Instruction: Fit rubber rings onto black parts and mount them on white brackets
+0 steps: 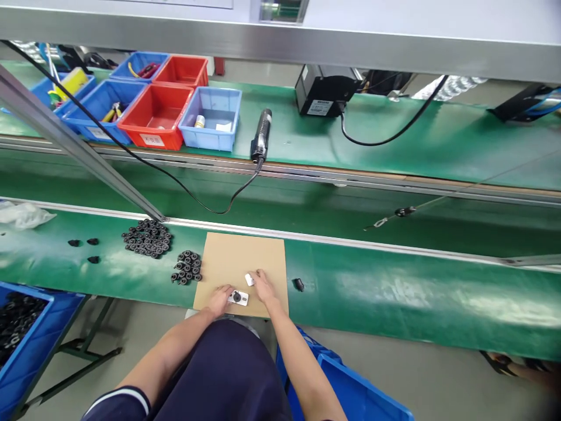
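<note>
A tan cardboard sheet (pixel 241 251) lies on the green bench in front of me. At its near left, my left hand (pixel 220 299) has its fingers closed on the left end of a small white plate (pixel 244 301). A black round part (pixel 237 296) sits on that plate. My right hand (pixel 263 285), up and to the right, grips a small white block (pixel 249 280) over the sheet. My right fingertips partly cover the block. Left of the sheet are a small cluster of black round parts (pixel 187 267) and a larger pile of them (pixel 148 238).
Several loose black parts (pixel 93 241) lie farther left, and one black piece (pixel 298 285) right of the sheet. A corded black electric screwdriver (pixel 262 134) rests on the upper shelf by blue and red bins (pixel 151 114). A hook (pixel 380 223) hangs at right. Blue crates (pixel 359 386) stand below.
</note>
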Demonstrator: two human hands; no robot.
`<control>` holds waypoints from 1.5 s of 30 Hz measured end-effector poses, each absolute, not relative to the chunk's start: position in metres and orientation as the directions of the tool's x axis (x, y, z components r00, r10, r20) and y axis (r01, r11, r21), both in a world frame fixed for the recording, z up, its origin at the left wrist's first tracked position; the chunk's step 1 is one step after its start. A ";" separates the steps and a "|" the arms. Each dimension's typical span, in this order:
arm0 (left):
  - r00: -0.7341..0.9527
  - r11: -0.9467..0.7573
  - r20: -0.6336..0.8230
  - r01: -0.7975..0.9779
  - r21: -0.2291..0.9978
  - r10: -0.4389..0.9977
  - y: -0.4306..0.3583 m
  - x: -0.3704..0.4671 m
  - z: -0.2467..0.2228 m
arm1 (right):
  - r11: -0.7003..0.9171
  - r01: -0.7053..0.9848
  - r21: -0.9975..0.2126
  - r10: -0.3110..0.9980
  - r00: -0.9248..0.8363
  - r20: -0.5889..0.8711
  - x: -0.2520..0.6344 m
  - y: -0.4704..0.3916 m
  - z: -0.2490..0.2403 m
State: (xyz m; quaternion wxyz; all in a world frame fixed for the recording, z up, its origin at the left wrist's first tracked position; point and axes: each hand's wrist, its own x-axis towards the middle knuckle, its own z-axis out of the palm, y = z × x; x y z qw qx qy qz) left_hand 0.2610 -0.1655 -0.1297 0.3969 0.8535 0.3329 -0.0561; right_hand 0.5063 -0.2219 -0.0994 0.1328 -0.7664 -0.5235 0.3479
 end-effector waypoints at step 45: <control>0.676 -0.218 -0.327 0.589 0.778 0.660 -0.176 0.256 -0.134 | -0.371 0.752 -0.545 0.905 0.161 -0.394 0.422 -0.270 -0.058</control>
